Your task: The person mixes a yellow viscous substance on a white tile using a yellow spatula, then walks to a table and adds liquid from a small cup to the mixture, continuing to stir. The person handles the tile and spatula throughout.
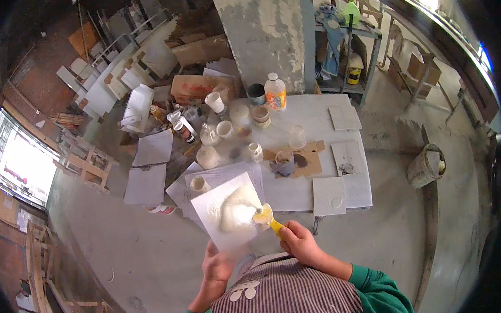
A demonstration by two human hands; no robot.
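Note:
My left hand (217,266) grips the lower edge of a square white panel (206,204), which tilts in front of my apron. A pale, creamy coat (236,217) lies thick and swirled over much of the panel's face. In my closed right hand (302,242) is a yellow-handled spreading tool (277,227). Its wide, smeared head touches the coat near the panel's right side; whether it is a brush or a scraper cannot be made out. Just beyond the panel's upper left edge, a cream-coloured cup (199,183) stands on papers (181,188).
Ahead is a white worktable (342,162) with cups, jars, stained cardboard (313,162) and pale sample panels (329,196). A bottle with an orange label (275,93) stands at the back by a pillar (266,37). A bin (426,166) is on the floor at right.

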